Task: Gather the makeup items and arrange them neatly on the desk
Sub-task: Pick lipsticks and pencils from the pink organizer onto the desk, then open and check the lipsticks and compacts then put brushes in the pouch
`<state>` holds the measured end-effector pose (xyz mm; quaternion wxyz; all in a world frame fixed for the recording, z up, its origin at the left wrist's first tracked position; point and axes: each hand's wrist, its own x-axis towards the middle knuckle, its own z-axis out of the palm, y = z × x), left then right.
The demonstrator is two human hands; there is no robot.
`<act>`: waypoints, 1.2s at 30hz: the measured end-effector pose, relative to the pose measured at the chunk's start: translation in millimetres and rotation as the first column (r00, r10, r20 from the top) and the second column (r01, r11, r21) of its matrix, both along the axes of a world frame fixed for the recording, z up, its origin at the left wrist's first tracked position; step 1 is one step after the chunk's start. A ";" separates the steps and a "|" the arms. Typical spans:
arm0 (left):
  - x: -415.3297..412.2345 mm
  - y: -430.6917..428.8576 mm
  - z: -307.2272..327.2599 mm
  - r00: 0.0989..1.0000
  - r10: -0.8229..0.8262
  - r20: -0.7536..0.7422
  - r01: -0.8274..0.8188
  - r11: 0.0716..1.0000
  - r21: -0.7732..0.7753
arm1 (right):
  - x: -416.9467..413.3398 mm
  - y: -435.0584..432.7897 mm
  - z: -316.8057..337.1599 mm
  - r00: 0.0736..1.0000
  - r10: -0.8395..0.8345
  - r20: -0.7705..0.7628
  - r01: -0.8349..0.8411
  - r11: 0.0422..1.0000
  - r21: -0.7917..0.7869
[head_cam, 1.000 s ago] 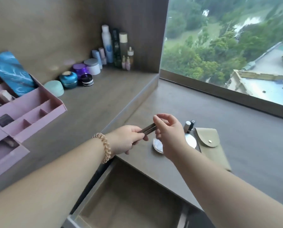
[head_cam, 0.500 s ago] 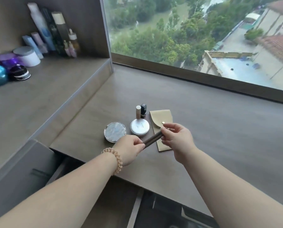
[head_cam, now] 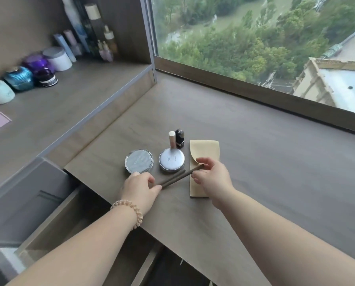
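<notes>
"Looking at the hands, which step is this?"

"Placing, I'd judge. The left hand [head_cam: 140,187] grips the near ends of two slim brown pencils [head_cam: 176,178], and the right hand [head_cam: 212,178] pinches the far tip of one between thumb and fingers [head_cam: 203,161]. They hang low over the counter [head_cam: 255,162], just in front of the white compact [head_cam: 171,162], overlapping the left edge of the tan pouch [head_cam: 205,147]."

"And next?"

"Probably lay them flat and parallel near the compacts, then let go. They look round, so they may roll. The clear-lidded compact [head_cam: 138,163] and the small tubes [head_cam: 171,139] stand close and shouldn't be nudged."

"Anything different from half a second back?"

"Both hands have come lower and nearer the compacts. Then the pencils read as one stick; now they fan apart slightly. The grips are unchanged, and the arranged items haven't moved. A second ago the pair was held higher, closer to the open drawer [head_cam: 55,219]."
</notes>
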<state>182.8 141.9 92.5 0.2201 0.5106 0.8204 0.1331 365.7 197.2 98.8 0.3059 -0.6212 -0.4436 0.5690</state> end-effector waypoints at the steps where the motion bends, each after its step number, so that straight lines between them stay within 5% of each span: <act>1: -0.8 -1.9 0.5 1.000 0.015 -0.004 -0.015 1.000 0.020 | -2.7 0.7 0.6 0.999 0.020 0.035 -0.021 0.999 0.038; 9: -20.0 1.9 3.0 0.998 -0.005 0.061 -0.003 0.993 0.116 | -13.6 3.7 8.7 0.958 -0.046 0.284 -0.048 0.948 0.313; 15: -20.2 24.6 8.3 0.989 -0.071 0.133 0.045 0.981 0.190 | -16.6 16.4 11.3 0.929 -0.074 0.362 -0.049 0.946 0.321; 21: -7.3 41.3 19.6 0.969 -0.186 0.165 0.143 0.959 0.243 | -39.0 57.3 19.9 0.851 0.023 0.525 -0.221 0.922 0.317; 28: 15.5 23.1 15.0 0.870 -0.493 0.008 0.487 0.862 0.142 | -58.6 87.9 21.5 0.742 0.101 0.662 -0.371 0.885 0.282; 33: 12.6 42.0 21.8 0.907 -0.399 0.137 0.366 0.905 0.218 | -57.8 93.0 18.9 0.673 0.128 0.729 -0.430 0.869 0.244; 36: 8.2 53.3 32.3 0.919 -0.354 0.172 0.300 0.912 0.278 | -49.0 84.4 20.6 0.748 0.049 0.661 -0.347 0.878 0.329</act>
